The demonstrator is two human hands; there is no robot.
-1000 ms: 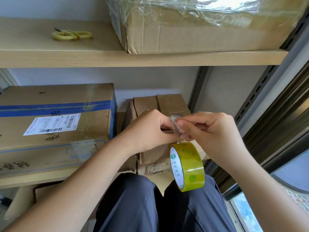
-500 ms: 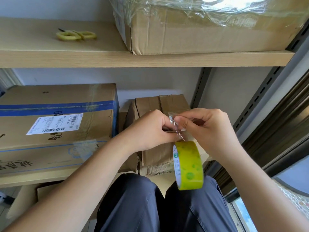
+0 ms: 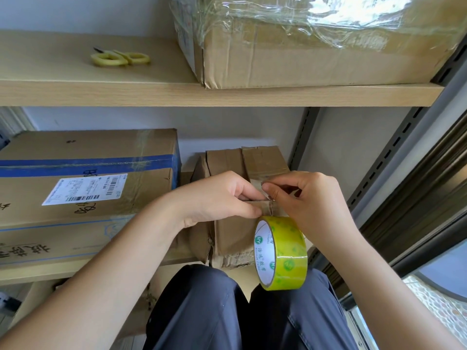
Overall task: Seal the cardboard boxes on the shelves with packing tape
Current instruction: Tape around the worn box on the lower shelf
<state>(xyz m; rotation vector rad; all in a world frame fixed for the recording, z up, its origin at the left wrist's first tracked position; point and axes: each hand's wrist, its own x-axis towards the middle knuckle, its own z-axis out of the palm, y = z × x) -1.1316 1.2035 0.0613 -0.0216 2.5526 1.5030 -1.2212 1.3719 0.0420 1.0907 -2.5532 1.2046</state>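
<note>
The loose end of the packing tape is being worked free, so the step in hand is judged to be the preparation of a strip, with no tape yet being laid on the small cardboard box (image 3: 235, 223) at the right end of the lower shelf (image 3: 50, 271). The tape end (image 3: 265, 204) is being pinched between the thumb and curled fingers of the left hand (image 3: 217, 198), and it is also being nipped by the fingertips of the right hand (image 3: 308, 200), both hands being closed on it just in front of the box's top front edge. The tape roll (image 3: 281, 253) is being left to hang below the hands, apparently by the strip alone, over the person's knees. Both forearms are being held forward and inward, the wrists nearly meeting. For the next move, a longer length is probably being called for, drawn out without twisting or sticking to itself, and then pressed along the box's flap seam. The scissors (image 3: 121, 58) are lying toward the left of the upper shelf (image 3: 227, 96), well apart from the hands.
</note>
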